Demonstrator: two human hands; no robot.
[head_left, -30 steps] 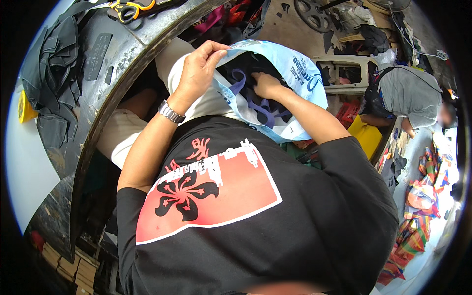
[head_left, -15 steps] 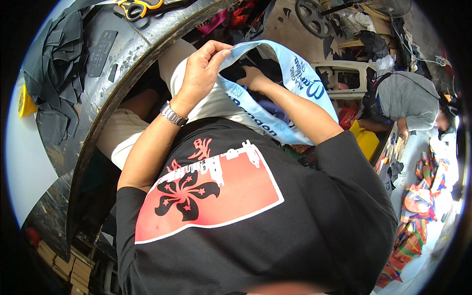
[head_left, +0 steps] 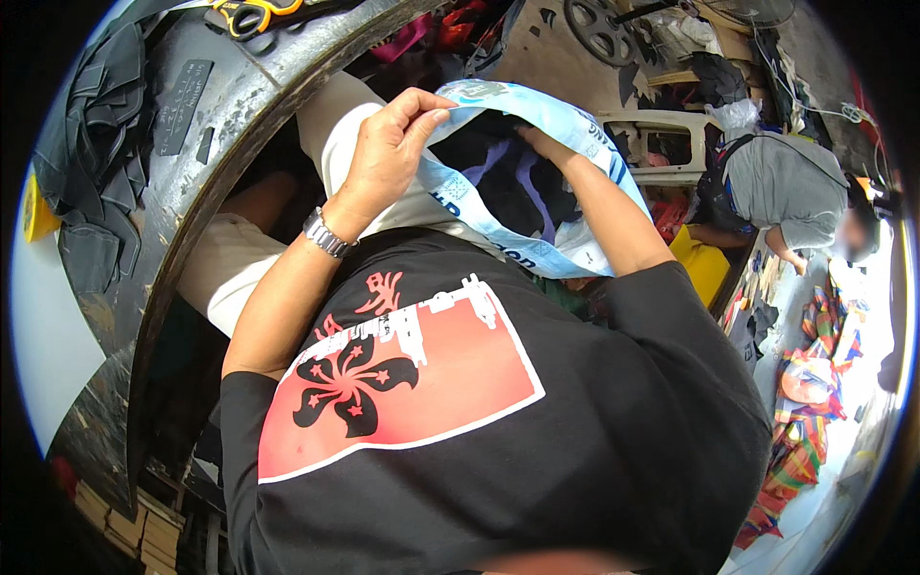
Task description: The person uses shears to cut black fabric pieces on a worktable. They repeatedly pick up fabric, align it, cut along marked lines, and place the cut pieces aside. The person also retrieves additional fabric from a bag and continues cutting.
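A light blue bag (head_left: 541, 103) with dark blue printing lies over my lap, its mouth facing up. At the bag's left rim, my left hand (head_left: 391, 144) is closed, pinching the edge between thumb and fingers. My right forearm crosses the near rim, and my right hand (head_left: 539, 142) is inside the bag against the far wall. The fingers of that hand are hidden in the dark interior. Purple straps (head_left: 529, 180) show within the opening, left of my right forearm.
On the left, a dark worn tabletop (head_left: 240, 96) holds scissors (head_left: 251, 13) and black fabric pieces (head_left: 110, 134). A pale plastic frame (head_left: 704, 144) stands beyond my right arm. Another person (head_left: 786, 192) in grey bends at the right, near plaid fabric (head_left: 803, 436).
My right hand has moved rightward inside the bag toward its far wall, and its fingers are now hidden. The bag's mouth has widened, showing more purple strap. My left hand keeps its pinch.
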